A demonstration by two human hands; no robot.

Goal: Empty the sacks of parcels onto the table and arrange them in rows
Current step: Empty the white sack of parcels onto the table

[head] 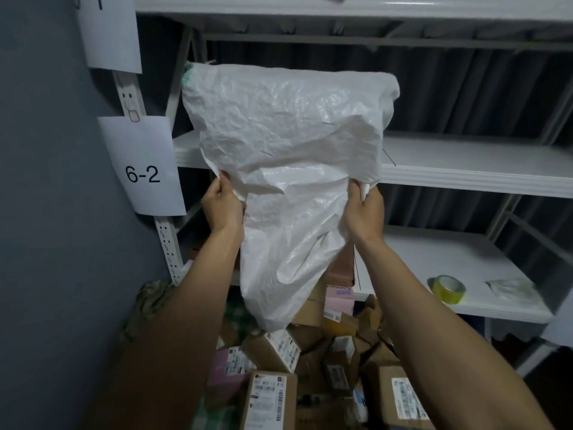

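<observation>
Head view: left hand (221,203) and right hand (366,209) each pinch folds of white woven sack (288,135); bulk sits 12 o'clock of grips, tail hangs 6 o'clock over parcels (269,398).

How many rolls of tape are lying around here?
1: a yellowish tape roll on the white shelf at lower right. Others may be hidden behind the raised white sack.

Head-worn wide-angle view, facing forward at shelving (465,162), close behind raised sack (288,144), parcels (269,395) below
</observation>
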